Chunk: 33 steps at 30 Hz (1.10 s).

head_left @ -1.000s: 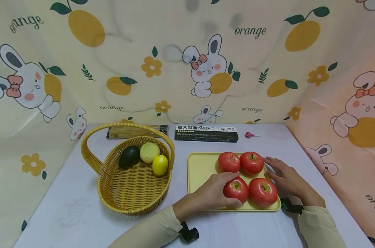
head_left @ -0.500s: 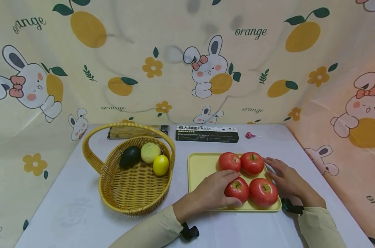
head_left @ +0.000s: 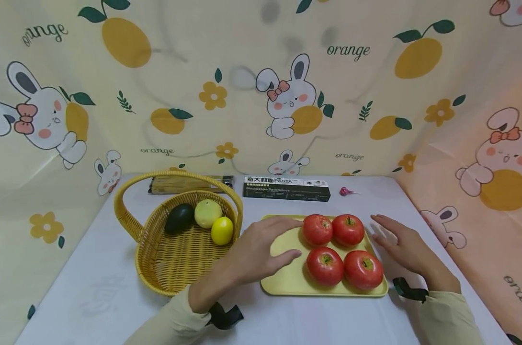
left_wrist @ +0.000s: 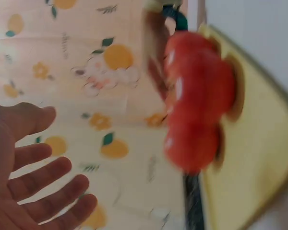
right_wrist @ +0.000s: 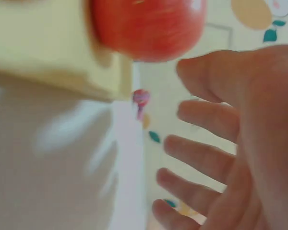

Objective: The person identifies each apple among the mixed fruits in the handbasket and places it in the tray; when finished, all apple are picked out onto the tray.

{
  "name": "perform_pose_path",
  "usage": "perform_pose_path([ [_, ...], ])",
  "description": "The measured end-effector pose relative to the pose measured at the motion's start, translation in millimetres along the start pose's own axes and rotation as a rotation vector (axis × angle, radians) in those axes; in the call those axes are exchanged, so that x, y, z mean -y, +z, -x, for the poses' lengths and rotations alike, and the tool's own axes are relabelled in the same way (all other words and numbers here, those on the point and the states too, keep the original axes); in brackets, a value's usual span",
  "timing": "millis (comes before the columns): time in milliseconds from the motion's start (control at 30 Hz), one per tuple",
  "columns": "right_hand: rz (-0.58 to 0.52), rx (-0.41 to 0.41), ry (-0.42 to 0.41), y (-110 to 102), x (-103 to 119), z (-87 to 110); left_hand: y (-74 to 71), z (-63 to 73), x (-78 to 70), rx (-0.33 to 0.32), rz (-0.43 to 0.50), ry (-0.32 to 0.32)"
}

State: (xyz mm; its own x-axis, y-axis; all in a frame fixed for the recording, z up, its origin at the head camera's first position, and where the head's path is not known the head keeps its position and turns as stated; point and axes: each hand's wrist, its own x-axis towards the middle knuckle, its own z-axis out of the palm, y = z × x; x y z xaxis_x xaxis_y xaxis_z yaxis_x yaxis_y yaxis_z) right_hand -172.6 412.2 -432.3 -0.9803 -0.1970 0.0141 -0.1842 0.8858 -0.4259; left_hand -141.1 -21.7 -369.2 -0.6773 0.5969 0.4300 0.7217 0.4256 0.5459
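Several red apples stand together on a yellow tray. Among them, the front left apple is closest to my left hand, which hovers over the tray's left side with fingers extended and thumb apart, holding nothing. In the left wrist view those fingers are spread, and the apples look blurred. Just off the tray's right edge, my right hand is held with loosely straight fingers. The right wrist view has one apple near its thumb, with a small gap between.
A wicker basket with a dark green avocado-like fruit, a pale green round fruit and a yellow lemon stands left. Behind lie a noodle pack, a pasta box and a lollipop.
My left hand has let go of the front left apple and moved left, away from it. My right hand has shifted slightly right, away from the apples.
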Motion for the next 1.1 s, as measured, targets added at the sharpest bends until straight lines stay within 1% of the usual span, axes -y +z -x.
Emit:
perform_pose_path([
  [100, 0.038, -0.105, -0.034, -11, 7, 1.4, -32.1, 21.9, 4.1, -0.111, -0.045, 0.019],
  [200, 0.075, -0.193, -0.077, -24, 13, 0.8, -66.3, 48.9, 12.0, -0.224, -0.132, 0.028],
  [333, 0.105, -0.279, -0.145, -46, 22, 1.6, -113.1, 85.1, 23.0, -0.358, -0.266, 0.001],
  [400, 0.138, -0.335, -0.195, -58, 27, 2.4, -136.5, 99.9, 26.3, -0.426, -0.343, -0.008],
  [500, 0.21, -0.441, -0.28, -77, 35, 2.0, -170.7, 116.5, 27.6, -0.532, -0.476, -0.032],
  [567, 0.263, -0.514, -0.331, -90, 40, 0.5, -190.9, 123.6, 26.4, -0.606, -0.581, -0.053],
  [667, 0.326, -0.629, -0.381, -105, 47, -3.2, -215.4, 132.8, 25.8, -0.671, -0.749, -0.126],
  [700, 0.342, -0.658, -0.387, -109, 49, -4.4, -222.3, 135.1, 27.9, -0.687, -0.795, -0.134],
  [733, 0.358, -0.678, -0.387, -112, 51, -5.6, -228.6, 137.0, 31.0, -0.697, -0.841, -0.141],
  [800, 0.381, -0.71, -0.384, -115, 51, -8.2, -238.9, 139.8, 39.5, -0.691, -0.916, -0.152],
  [833, 0.386, -0.714, -0.382, -114, 50, -9.8, -242.4, 140.4, 44.8, -0.68, -0.94, -0.164],
  [867, 0.391, -0.704, -0.371, -113, 48, -11.0, -245.2, 140.7, 51.3, -0.663, -0.953, -0.158],
  [900, 0.4, -0.682, -0.351, -110, 45, -12.0, -246.7, 140.6, 57.2, -0.637, -0.961, -0.163],
  [933, 0.407, -0.656, -0.336, -107, 41, -13.2, -246.8, 140.9, 62.9, -0.597, -0.97, -0.188],
  [1000, 0.421, -0.579, -0.29, -97, 32, -15.1, -244.2, 142.3, 76.1, -0.514, -0.968, -0.247],
  [1067, 0.422, -0.485, -0.237, -84, 20, -16.7, -239.0, 144.3, 92.6, -0.442, -0.956, -0.308],
  [1100, 0.422, -0.441, -0.217, -78, 14, -17.5, -236.1, 146.1, 100.4, -0.397, -0.949, -0.348],
])
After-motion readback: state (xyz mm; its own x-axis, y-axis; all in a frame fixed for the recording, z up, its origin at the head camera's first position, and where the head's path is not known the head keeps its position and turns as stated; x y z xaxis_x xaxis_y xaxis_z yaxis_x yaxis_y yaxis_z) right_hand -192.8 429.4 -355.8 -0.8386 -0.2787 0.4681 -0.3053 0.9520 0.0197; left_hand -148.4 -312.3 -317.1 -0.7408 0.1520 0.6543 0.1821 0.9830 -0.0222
